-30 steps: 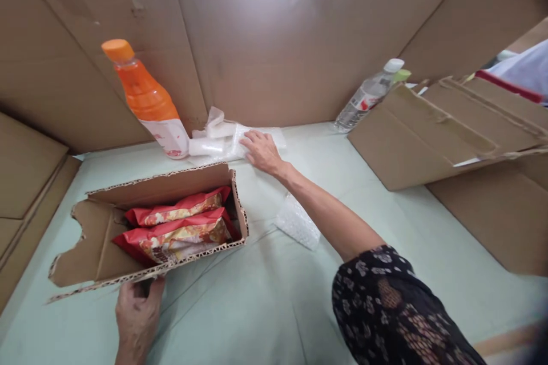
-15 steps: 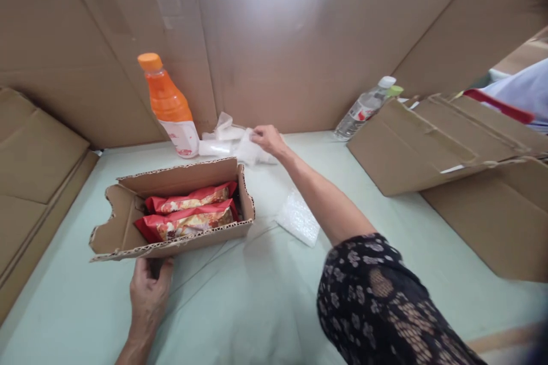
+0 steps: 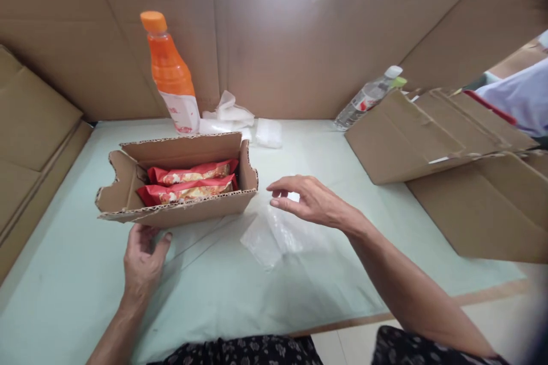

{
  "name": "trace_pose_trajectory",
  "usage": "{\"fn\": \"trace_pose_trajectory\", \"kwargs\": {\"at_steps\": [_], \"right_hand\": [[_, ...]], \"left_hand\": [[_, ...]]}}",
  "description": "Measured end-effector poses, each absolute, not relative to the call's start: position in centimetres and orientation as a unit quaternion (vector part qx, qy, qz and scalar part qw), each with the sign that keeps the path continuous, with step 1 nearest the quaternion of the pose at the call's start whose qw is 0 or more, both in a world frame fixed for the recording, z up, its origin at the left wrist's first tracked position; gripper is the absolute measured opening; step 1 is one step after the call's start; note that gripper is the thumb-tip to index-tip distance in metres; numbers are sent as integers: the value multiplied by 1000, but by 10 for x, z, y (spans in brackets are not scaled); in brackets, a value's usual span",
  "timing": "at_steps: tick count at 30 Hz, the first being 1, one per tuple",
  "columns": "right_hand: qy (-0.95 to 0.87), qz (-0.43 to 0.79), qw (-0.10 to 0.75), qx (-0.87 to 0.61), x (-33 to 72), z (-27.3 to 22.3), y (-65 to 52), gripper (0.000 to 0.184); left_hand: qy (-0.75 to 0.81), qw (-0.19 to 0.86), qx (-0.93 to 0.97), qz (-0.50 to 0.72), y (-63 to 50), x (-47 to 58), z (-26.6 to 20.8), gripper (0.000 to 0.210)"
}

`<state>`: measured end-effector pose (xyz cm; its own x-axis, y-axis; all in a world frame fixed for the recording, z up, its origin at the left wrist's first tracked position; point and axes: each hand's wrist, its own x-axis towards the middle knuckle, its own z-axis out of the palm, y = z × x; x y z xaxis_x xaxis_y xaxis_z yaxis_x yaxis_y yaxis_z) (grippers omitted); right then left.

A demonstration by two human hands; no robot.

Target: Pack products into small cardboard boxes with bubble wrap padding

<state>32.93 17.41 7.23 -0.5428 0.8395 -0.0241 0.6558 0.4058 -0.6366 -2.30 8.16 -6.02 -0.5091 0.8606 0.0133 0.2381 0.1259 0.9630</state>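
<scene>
An open cardboard box (image 3: 188, 218) with ragged cut edges sits on the table, holding two red snack packets (image 3: 188, 189). My left hand (image 3: 144, 259) is at the box's front side, thumb apart; its fingertips are partly hidden by the box, and I cannot tell whether they press on it. To the right of the box, my right hand (image 3: 310, 201) is held open, thumb and fingers apart with nothing between them. Just below it lie overlapping pieces of clear bubble wrap (image 3: 262, 240), partly covered by the hand.
An orange drink bottle (image 3: 171, 77) stands at the back left beside crumpled white plastic wrapping (image 3: 229, 114) and a small folded piece (image 3: 269, 133). A clear water bottle (image 3: 363, 100) leans behind a cardboard box (image 3: 398, 145) on the right. Cardboard walls (image 3: 282, 40) surround the light green tabletop (image 3: 205, 291).
My right hand has come back from the white wrapping toward me and opened. Another piece of clear plastic now lies with the bubble wrap under it. My left hand stays by the box.
</scene>
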Motion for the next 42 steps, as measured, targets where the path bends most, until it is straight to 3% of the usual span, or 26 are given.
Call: {"fn": "trace_pose_trajectory", "kwargs": {"at_steps": [5, 13, 18, 21, 24, 27, 30, 33, 36, 38, 42], "right_hand": [[-792, 352, 216, -449, 302, 30, 172, 56], [-686, 307, 296, -590, 301, 4, 246, 43], [-677, 312, 353, -565, 336, 5, 256, 49], [-689, 301, 313, -581, 381, 10, 217, 37], [-680, 269, 265, -628, 420, 0, 173, 35], [-649, 177, 249, -697, 431, -24, 154, 39], [-637, 138, 257, -714, 418, -44, 157, 26], [-651, 139, 302, -683, 407, -39, 162, 14], [-638, 112, 393, -653, 411, -10, 156, 17], [-622, 64, 469, -624, 415, 14, 147, 15], [-623, -23, 529, -575, 410, 41, 128, 10]], "left_hand": [[688, 324, 398, 513, 95, -26, -49, 58], [603, 329, 511, 516, 212, 29, -31, 40], [604, 323, 499, 531, 249, 30, -40, 61], [656, 281, 500, 490, 202, 23, -42, 70], [658, 265, 576, 406, 136, 29, -37, 52], [568, 270, 693, 353, 100, 60, -31, 40], [474, 293, 770, 310, 108, 106, -31, 51], [415, 341, 802, 262, 131, 144, -33, 50], [389, 357, 814, 241, 137, 155, -29, 17], [394, 361, 808, 249, 131, 146, -20, 6], [481, 492, 679, 258, 117, 108, 3, 15]]}}
